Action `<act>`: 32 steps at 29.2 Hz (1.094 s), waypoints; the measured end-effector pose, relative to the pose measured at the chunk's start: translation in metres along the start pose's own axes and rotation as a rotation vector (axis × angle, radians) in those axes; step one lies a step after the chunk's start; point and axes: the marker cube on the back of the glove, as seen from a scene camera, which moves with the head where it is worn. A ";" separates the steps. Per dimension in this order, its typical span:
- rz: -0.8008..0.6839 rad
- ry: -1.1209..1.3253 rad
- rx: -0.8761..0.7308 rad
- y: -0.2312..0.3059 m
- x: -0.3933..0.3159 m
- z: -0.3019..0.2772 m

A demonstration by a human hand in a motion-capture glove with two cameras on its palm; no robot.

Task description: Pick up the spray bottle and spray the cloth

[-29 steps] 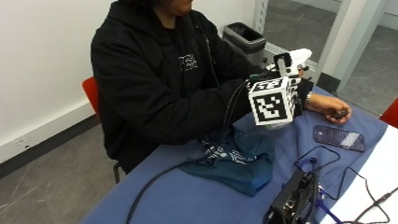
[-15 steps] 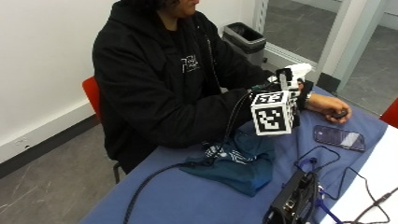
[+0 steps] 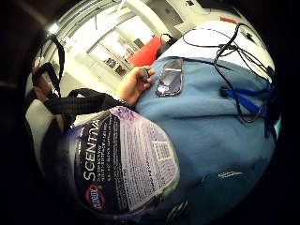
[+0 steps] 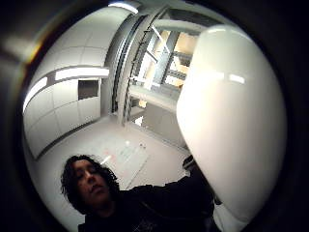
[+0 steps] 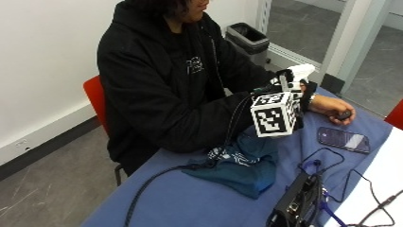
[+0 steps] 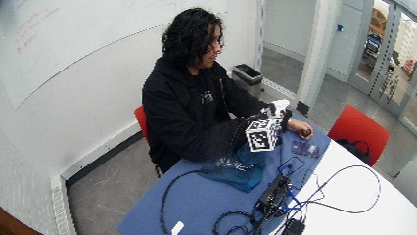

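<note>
In the outside view my gloved right hand (image 5: 291, 87) grips the spray bottle, holding it upright above the table. Its white spray head (image 5: 302, 72) sticks out over the hand. The bottle's purple label (image 3: 123, 161) fills much of the little finger side palm view, and the white head (image 4: 231, 116) looms in the thumb side view. The dark teal cloth (image 5: 242, 163) lies crumpled on the blue table (image 5: 189, 198), just below and in front of the hand. In the wide view the hand (image 6: 279, 117) sits above the cloth (image 6: 238, 171).
The person's bare left hand (image 5: 330, 108) rests on the table behind the bottle, holding a small dark thing. A phone (image 5: 343, 139) lies beside it. A black device (image 5: 296, 203) and cables (image 5: 353, 184) sit at the table's near side.
The right hand with the bottle has come down a little toward the cloth since a second ago. The cloth and the left hand have stayed put.
</note>
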 end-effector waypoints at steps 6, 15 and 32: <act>0.025 -0.044 -0.080 0.001 0.002 -0.001; 0.095 -0.025 -0.288 0.015 0.001 -0.025; 0.089 0.712 -0.504 0.060 -0.066 -0.194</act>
